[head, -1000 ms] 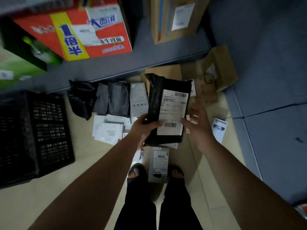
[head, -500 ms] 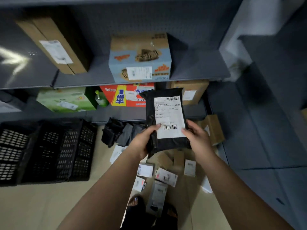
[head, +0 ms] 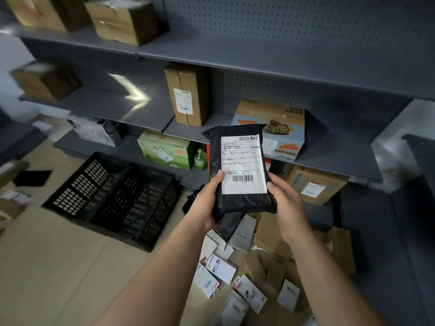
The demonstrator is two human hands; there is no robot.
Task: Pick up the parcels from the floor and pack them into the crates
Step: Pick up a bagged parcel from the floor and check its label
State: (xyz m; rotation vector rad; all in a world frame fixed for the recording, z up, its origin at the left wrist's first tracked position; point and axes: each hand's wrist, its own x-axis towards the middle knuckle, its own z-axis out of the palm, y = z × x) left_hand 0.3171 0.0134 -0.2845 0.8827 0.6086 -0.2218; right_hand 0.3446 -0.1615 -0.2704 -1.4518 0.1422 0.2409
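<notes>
Both forearms reach up from the lower edge of the view. They pass over a scatter of small white-labelled parcels (head: 221, 269) and flattened brown cardboard (head: 270, 234) lying on the floor (head: 47, 267).

For one item the pickup looks done. A black poly-mailer parcel (head: 242, 203) is off the floor, held upright between the two hands with its white shipping label (head: 243, 165) facing the camera. The left hand (head: 204, 203) grips the lower left edge, with the thumb laid up the front beside the label and the other fingers curled out of sight behind. The right hand (head: 286, 203) clamps the lower right edge, its thumb tip against the label's border and the remaining fingers wrapped behind the bag. A loose flap of the mailer hangs below the left palm.

This reads as the stage between lifting and packing, perhaps with a glance at the label. The next move calls for swinging the parcel to the person's left and down toward the two black perforated crates (head: 113, 196). These stand side by side on the floor, well apart from the parcel. The bag looks soft and would likely sag if held by one hand alone, so laying it in flat makes sense.

Beyond the crates, grey metal shelving (head: 259, 55) carries a tall cardboard box (head: 186, 95) and a green carton (head: 164, 151). A blue-and-orange box (head: 277, 128) sits directly behind the parcel's top.
</notes>
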